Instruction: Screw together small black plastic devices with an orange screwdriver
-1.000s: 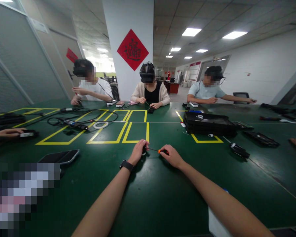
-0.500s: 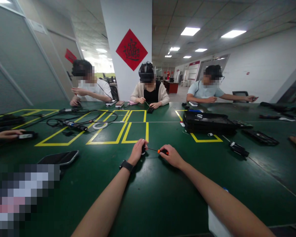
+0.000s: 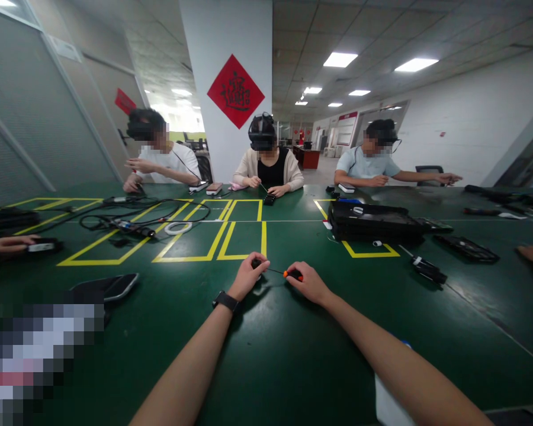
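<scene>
My left hand point(image 3: 249, 275), with a dark watch on its wrist, is closed around a small black object point(image 3: 256, 264) that the fingers largely hide. Facing it, my right hand point(image 3: 310, 282) grips the black and orange handle of a screwdriver point(image 3: 294, 275). Its thin shaft points left toward the black object; whether the tip touches it I cannot tell. Both hands are low over the green table point(image 3: 266, 367), ahead of my forearms.
Yellow tape outlines point(image 3: 242, 257) mark the table. A black case point(image 3: 373, 222) lies right, near a black device point(image 3: 429, 270). Tangled cables point(image 3: 133, 216) and a white cable coil point(image 3: 177, 228) lie left. Several people sit around; one hand point(image 3: 9, 244) at far left holds a small device.
My left hand has turned slightly, and its fingers now cover more of the black object. My right hand and the screwdriver have barely moved.
</scene>
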`<state>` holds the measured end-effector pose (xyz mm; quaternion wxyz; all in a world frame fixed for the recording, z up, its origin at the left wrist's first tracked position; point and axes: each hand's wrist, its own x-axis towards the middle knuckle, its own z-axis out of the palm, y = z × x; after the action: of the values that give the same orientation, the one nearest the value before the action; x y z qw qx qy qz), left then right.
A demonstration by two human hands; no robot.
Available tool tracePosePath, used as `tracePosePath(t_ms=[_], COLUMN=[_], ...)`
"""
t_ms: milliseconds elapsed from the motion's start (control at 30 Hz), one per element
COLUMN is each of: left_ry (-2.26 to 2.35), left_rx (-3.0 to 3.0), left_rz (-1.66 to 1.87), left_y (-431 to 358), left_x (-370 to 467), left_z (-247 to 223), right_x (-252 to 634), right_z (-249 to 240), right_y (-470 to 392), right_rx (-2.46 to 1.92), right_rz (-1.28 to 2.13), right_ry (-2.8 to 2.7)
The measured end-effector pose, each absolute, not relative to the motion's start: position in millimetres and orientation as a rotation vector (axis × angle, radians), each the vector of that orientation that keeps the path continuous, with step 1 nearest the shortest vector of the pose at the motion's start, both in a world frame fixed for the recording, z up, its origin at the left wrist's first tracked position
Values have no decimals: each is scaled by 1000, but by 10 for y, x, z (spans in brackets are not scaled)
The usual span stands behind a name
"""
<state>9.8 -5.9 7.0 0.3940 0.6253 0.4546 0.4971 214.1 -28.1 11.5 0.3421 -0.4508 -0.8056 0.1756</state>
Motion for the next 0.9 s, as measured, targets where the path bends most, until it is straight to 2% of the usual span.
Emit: tracePosePath(t_ms=[600,767,900], left_ry=[1149,1150,1167], left_rx=[1730,1691,1695], left_rz=[1316,1301,1303], left_y=[-36,-34,-50], left_x=[82,82,77], left_z=[59,58,68], right_x=[2155,2159,2132], right_z=[101,89,333], right_y=[-273,-51,234], right_rx=[-1141,-1234,-1286], right_rz=[530,665,686], right_ry=[-2014,-1483,-1226])
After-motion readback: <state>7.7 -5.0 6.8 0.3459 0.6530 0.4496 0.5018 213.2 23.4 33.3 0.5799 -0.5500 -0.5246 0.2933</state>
